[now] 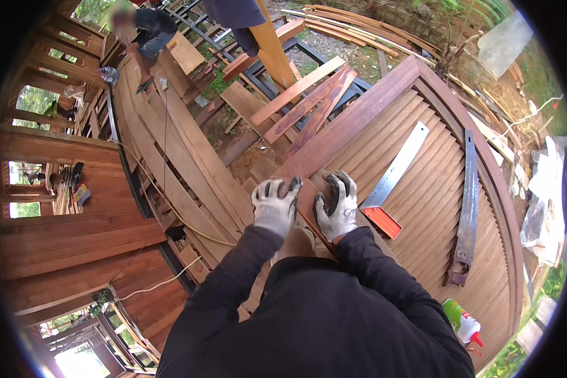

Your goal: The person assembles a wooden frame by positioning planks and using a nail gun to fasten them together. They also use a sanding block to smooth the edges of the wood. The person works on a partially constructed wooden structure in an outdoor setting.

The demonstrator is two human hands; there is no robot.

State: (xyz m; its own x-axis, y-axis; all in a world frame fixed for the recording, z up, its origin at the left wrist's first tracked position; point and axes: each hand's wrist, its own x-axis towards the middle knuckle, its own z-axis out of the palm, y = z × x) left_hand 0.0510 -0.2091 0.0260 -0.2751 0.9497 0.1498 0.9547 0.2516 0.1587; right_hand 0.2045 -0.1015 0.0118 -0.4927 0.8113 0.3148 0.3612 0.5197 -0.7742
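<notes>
Both my hands wear white gloves with black fingertips. A reddish-brown wooden board [308, 200] lies between them, in front of my body. My left hand [275, 206] holds the board's left side with bent fingers, its thumb by the edge. At the right side, my right hand [338, 208] curls its fingers and thumb against the same board. To the right is a slatted wooden panel [416, 157] in a dark frame. On its slats rest a try square [394, 170] with an orange handle, close to my right hand, and a handsaw [467, 208] further right.
A green and white squeeze bottle [461, 322] with a red tip lies at the lower right. Long planks [164, 138] form decking on the left, crossed by a cord. Another person [148, 31] crouches at the far left. Loose boards [312, 101] lie on a dark metal frame ahead.
</notes>
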